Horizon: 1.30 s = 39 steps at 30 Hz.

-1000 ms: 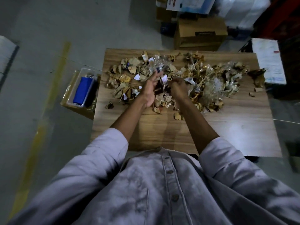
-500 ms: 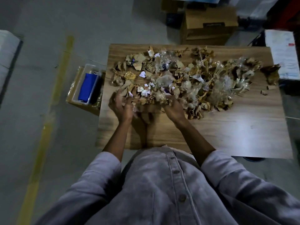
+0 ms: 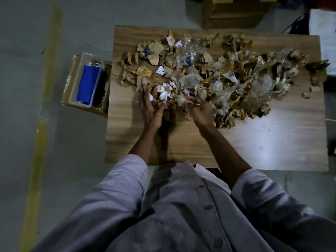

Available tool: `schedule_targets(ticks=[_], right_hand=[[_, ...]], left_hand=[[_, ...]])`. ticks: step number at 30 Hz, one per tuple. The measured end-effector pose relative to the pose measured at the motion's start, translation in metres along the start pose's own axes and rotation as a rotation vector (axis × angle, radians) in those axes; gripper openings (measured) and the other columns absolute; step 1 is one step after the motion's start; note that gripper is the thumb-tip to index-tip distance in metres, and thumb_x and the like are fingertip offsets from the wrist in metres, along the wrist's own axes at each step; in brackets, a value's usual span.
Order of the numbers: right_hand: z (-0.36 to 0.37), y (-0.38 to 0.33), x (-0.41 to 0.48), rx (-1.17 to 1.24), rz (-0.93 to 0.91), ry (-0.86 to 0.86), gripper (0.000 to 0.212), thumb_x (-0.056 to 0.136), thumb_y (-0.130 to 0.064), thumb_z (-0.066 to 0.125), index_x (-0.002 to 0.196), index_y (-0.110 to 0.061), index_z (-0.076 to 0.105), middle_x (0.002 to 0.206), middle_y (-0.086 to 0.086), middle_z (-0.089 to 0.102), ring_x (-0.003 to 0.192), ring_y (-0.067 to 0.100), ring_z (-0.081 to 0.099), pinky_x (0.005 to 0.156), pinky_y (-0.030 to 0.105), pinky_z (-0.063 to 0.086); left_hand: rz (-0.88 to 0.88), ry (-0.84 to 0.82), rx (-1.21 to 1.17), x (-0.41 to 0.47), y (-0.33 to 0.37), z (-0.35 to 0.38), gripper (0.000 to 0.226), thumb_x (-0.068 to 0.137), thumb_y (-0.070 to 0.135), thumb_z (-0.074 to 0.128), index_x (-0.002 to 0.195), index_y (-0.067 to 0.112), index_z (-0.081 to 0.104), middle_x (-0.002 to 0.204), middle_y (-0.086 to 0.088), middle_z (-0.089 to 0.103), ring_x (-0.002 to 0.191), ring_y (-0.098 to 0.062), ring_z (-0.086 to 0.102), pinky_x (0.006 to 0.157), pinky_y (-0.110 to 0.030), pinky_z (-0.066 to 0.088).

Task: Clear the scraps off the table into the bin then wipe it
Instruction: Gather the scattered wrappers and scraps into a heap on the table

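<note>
A wide heap of scraps [image 3: 223, 77], torn brown cardboard, white paper bits and clear plastic, covers the far half of the wooden table [image 3: 254, 142]. Both hands are at the heap's near edge with a clump of scraps between them. My left hand [image 3: 151, 110] presses its straight fingers, palm turned right, against the clump's left side. My right hand [image 3: 200, 110] curls its fingers round the clump from the right. On the floor left of the table stands a cardboard bin [image 3: 70, 88] holding a clear tub with a blue item [image 3: 87, 82].
A large cardboard box [image 3: 234, 13] sits on the floor beyond the table. A white sheet [image 3: 325, 39] lies at the far right. A few loose scraps [image 3: 309, 91] lie near the table's right edge. A yellow floor line [image 3: 43, 99] runs along the left.
Both hands came back from the middle of the heap to its near edge. The left hand then swung in toward the right hand, closing a clump of scraps between them.
</note>
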State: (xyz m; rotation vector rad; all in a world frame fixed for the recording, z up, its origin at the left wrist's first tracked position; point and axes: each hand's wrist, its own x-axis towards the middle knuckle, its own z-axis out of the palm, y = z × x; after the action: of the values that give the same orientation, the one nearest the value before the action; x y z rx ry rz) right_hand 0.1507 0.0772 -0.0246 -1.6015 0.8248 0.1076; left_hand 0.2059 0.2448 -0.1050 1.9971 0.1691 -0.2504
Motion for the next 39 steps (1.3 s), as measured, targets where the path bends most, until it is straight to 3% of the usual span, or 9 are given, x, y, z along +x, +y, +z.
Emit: schedule_targets(ticks=[3, 7, 10, 16, 22, 28, 32, 35, 39], right_hand=[[-0.001, 0.003, 0.005, 0.006, -0.005, 0.031, 0.019, 0.102, -0.015, 0.063, 0.113, -0.028, 0.073, 0.088, -0.006, 0.072, 0.069, 0.013, 0.060, 0.061, 0.032, 0.047], [-0.005, 0.009, 0.004, -0.011, 0.028, 0.063, 0.017, 0.101, -0.017, 0.064, 0.108, -0.029, 0.074, 0.102, -0.010, 0.075, 0.083, 0.003, 0.068, 0.075, 0.032, 0.056], [-0.005, 0.005, 0.003, -0.025, -0.003, 0.063, 0.015, 0.101, -0.019, 0.064, 0.105, -0.029, 0.074, 0.095, -0.006, 0.076, 0.080, 0.008, 0.068, 0.072, 0.034, 0.054], [0.003, -0.017, 0.014, 0.005, -0.070, -0.011, 0.016, 0.103, -0.018, 0.064, 0.106, -0.031, 0.072, 0.109, -0.013, 0.072, 0.104, 0.001, 0.067, 0.091, 0.027, 0.056], [0.014, -0.020, 0.022, -0.019, -0.150, -0.040, 0.015, 0.102, -0.019, 0.066, 0.115, -0.022, 0.073, 0.111, -0.011, 0.072, 0.102, 0.001, 0.066, 0.089, 0.027, 0.056], [0.014, -0.020, 0.027, -0.091, -0.147, -0.118, 0.014, 0.103, -0.019, 0.064, 0.113, -0.022, 0.073, 0.110, -0.017, 0.070, 0.091, -0.007, 0.066, 0.086, 0.032, 0.058], [0.010, -0.015, 0.026, -0.086, -0.133, -0.133, 0.018, 0.103, -0.023, 0.064, 0.117, -0.018, 0.075, 0.116, -0.011, 0.072, 0.099, -0.007, 0.067, 0.082, 0.021, 0.055], [0.004, -0.010, 0.026, -0.088, -0.099, -0.107, 0.014, 0.102, -0.023, 0.066, 0.108, -0.030, 0.076, 0.109, -0.009, 0.076, 0.098, 0.002, 0.069, 0.081, 0.022, 0.052], [0.002, -0.009, 0.025, -0.042, -0.046, -0.109, 0.019, 0.103, -0.018, 0.063, 0.105, -0.033, 0.074, 0.093, -0.007, 0.073, 0.081, 0.004, 0.066, 0.069, 0.023, 0.048]], left_hand=[[0.029, -0.040, -0.018, 0.001, 0.011, 0.028, 0.092, 0.086, 0.056, 0.064, 0.158, 0.010, 0.030, 0.166, -0.017, 0.021, 0.153, -0.025, 0.016, 0.124, -0.022, 0.004], [0.196, -0.270, -0.024, -0.005, 0.005, 0.050, 0.090, 0.094, 0.064, 0.056, 0.161, 0.020, 0.017, 0.170, -0.011, 0.010, 0.157, -0.028, 0.012, 0.125, -0.055, 0.019], [0.340, -0.413, -0.005, -0.026, 0.012, 0.039, 0.093, 0.095, 0.071, 0.044, 0.160, 0.009, 0.018, 0.168, -0.020, 0.012, 0.156, -0.035, 0.011, 0.127, -0.054, 0.013], [0.256, 0.060, 0.144, 0.001, 0.010, -0.011, 0.075, 0.094, 0.053, 0.056, 0.152, 0.007, 0.042, 0.162, -0.014, 0.032, 0.151, -0.027, 0.026, 0.123, -0.040, 0.023], [0.208, 0.279, 0.200, 0.091, 0.020, -0.058, 0.080, 0.085, 0.056, 0.059, 0.149, 0.010, 0.047, 0.158, -0.019, 0.036, 0.147, -0.033, 0.029, 0.117, -0.052, 0.030], [0.199, 0.010, 0.384, 0.155, 0.026, -0.042, 0.085, 0.082, 0.054, 0.068, 0.154, 0.019, 0.040, 0.167, -0.016, 0.017, 0.154, -0.037, 0.011, 0.124, -0.053, 0.018], [0.256, -0.114, 0.403, 0.143, 0.034, -0.003, 0.066, 0.083, 0.035, 0.077, 0.143, 0.019, 0.055, 0.163, -0.014, 0.027, 0.152, -0.034, 0.019, 0.122, -0.045, 0.026], [0.321, -0.129, 0.358, 0.113, 0.035, 0.022, 0.056, 0.083, 0.027, 0.075, 0.136, 0.013, 0.062, 0.158, -0.014, 0.039, 0.149, -0.034, 0.027, 0.121, -0.044, 0.027], [0.422, -0.198, 0.315, 0.082, 0.030, 0.041, 0.053, 0.087, 0.038, 0.069, 0.132, 0.009, 0.063, 0.153, -0.016, 0.046, 0.145, -0.036, 0.037, 0.114, -0.053, 0.038]])
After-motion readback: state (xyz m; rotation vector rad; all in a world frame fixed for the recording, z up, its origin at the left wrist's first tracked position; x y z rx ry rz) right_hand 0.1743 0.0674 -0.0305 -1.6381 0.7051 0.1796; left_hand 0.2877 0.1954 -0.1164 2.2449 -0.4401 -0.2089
